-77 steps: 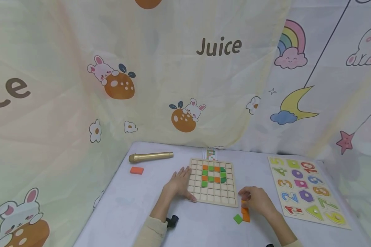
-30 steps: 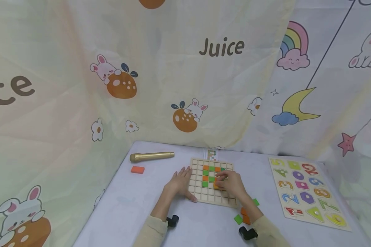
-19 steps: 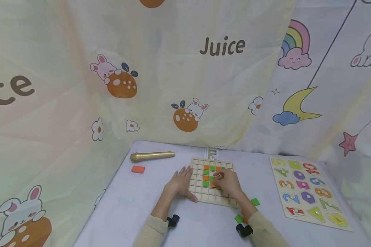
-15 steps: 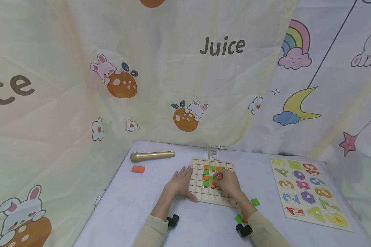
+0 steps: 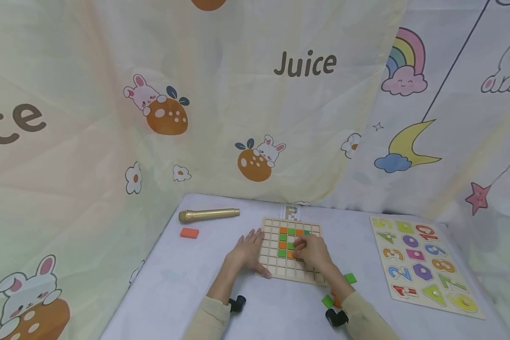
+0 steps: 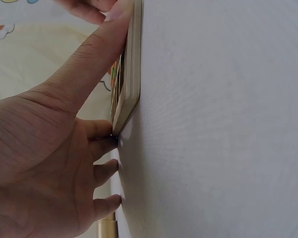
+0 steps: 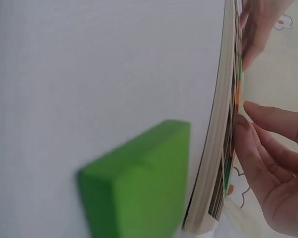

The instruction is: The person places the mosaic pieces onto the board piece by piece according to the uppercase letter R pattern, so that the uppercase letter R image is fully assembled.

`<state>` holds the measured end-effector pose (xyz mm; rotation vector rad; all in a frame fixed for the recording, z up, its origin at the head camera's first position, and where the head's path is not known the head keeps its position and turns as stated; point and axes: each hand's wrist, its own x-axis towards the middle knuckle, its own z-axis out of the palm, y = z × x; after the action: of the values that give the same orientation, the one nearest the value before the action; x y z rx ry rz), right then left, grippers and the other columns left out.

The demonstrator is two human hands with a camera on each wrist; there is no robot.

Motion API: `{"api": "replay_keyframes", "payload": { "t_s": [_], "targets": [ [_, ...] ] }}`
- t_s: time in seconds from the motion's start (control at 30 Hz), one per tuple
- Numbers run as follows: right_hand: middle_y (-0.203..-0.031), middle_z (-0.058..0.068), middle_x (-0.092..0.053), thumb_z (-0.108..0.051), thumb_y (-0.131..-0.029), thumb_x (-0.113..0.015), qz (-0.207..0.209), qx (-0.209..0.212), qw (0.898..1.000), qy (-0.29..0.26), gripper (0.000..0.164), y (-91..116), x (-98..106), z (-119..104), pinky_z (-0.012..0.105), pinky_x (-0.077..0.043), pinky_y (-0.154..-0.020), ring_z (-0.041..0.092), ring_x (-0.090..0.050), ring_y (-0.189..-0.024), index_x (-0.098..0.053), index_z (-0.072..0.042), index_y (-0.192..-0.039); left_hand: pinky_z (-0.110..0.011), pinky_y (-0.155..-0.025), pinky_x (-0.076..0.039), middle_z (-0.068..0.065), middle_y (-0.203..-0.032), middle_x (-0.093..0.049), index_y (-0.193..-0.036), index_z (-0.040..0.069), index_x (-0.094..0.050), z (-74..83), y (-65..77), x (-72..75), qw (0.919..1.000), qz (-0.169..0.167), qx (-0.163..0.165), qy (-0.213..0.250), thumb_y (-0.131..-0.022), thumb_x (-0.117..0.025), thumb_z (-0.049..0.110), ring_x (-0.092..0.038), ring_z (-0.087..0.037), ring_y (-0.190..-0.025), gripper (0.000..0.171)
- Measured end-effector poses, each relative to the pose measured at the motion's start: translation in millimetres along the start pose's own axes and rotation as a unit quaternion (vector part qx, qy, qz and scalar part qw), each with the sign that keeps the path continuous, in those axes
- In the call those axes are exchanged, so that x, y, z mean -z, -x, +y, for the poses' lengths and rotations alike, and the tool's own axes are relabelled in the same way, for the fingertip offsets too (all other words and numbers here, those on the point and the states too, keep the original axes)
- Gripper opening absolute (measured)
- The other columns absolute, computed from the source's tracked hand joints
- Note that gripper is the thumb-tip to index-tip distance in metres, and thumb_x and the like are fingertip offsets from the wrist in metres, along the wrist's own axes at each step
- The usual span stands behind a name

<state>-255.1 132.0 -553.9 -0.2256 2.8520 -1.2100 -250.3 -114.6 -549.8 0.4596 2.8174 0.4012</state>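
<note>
A wooden grid board (image 5: 276,265) bears orange and green square tiles in several cells. My left hand (image 5: 247,252) rests along the board's left side with fingers spread, its thumb at the near left corner. In the left wrist view, the left thumb (image 6: 84,67) lies against the board's edge. Over the board, my right hand (image 5: 314,251) pinches an orange tile (image 5: 290,254), which lies in a cell right of a green tile (image 5: 282,253). That hand hides the cells on the right. In the right wrist view, the right thumb (image 7: 246,141) and forefinger meet at the board's surface.
Loose green tiles (image 5: 350,278) and partly hidden orange tiles (image 5: 336,301) lie near my right forearm. A number puzzle board (image 5: 427,264) lies at the right. A gold microphone (image 5: 209,215) and a red-orange block (image 5: 189,233) lie at the left. A pattern card (image 5: 292,213) sits behind the grid.
My right hand has come from the loose tiles to the board with an orange tile, then slid slightly left with it. The left hand has stayed at the board's left side.
</note>
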Motion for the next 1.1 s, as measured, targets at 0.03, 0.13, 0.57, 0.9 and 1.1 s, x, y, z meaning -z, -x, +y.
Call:
{"api": "replay_keyframes", "payload": {
  "t_s": [0.03, 0.13, 0.57, 0.9, 1.1],
  "targets": [
    [-0.079, -0.004, -0.071, -0.01, -0.079, -0.091, 0.001, 0.0, 1.0, -0.001, 0.025, 1.7, 1.5, 0.1, 0.033, -0.057, -0.069, 0.011, -0.065, -0.073, -0.078, -0.007, -0.1, -0.058, -0.128, -0.018, -0.015, -0.173, -0.021, -0.165, 0.003, -0.025, -0.1, -0.3, -0.1, 1.0, 0.001, 0.0, 0.002, -0.056, -0.094, 0.068, -0.017, -0.035, -0.16, 0.144],
    [-0.082, -0.004, -0.073, -0.01, -0.08, -0.09, 0.008, 0.004, 1.0, -0.002, 0.024, 8.1, 7.0, 1.4, 0.035, -0.059, -0.072, 0.012, -0.067, -0.076, -0.078, -0.007, -0.101, -0.059, -0.128, -0.018, -0.015, -0.173, -0.021, -0.165, 0.003, -0.026, -0.8, -0.9, -1.3, 1.0, 0.004, 0.001, 0.006, -0.055, -0.095, 0.066, -0.017, -0.036, -0.16, 0.144],
    [-0.079, -0.007, -0.074, -0.012, -0.083, -0.088, 0.03, 0.022, 0.999, 0.008, 0.027, 36.4, 47.9, 21.6, 0.032, -0.056, -0.067, 0.011, -0.068, -0.073, -0.079, -0.007, -0.108, -0.059, -0.128, -0.018, -0.016, -0.172, -0.021, -0.165, 0.003, -0.025, -1.0, 0.0, -0.9, 0.9999, 0.005, -0.002, 0.012, -0.056, -0.095, 0.066, -0.017, -0.036, -0.16, 0.144],
    [-0.083, -0.006, -0.073, -0.009, -0.083, -0.086, 0.028, -0.012, 0.999, 0.035, 0.026, 64.2, 67.0, 34.4, 0.035, -0.056, -0.074, 0.012, -0.067, -0.077, -0.078, -0.009, -0.107, -0.059, -0.128, -0.016, -0.016, -0.173, -0.02, -0.165, 0.003, -0.024, -0.8, 0.8, -1.1, 1.0, -0.001, -0.001, 0.009, -0.059, -0.095, 0.063, -0.015, -0.036, -0.16, 0.141],
    [-0.086, -0.004, -0.074, -0.004, -0.08, -0.086, -0.01, -0.039, 0.999, 0.03, 0.027, 81.0, 72.5, 43.5, 0.031, -0.058, -0.067, 0.013, -0.068, -0.075, -0.077, -0.008, -0.105, -0.058, -0.128, -0.017, -0.015, -0.173, -0.019, -0.166, 0.003, -0.022, -0.1, 0.0, -0.3, 1.0, -0.001, -0.003, 0.002, -0.058, -0.094, 0.066, -0.015, -0.035, -0.16, 0.144]
  ]
}}
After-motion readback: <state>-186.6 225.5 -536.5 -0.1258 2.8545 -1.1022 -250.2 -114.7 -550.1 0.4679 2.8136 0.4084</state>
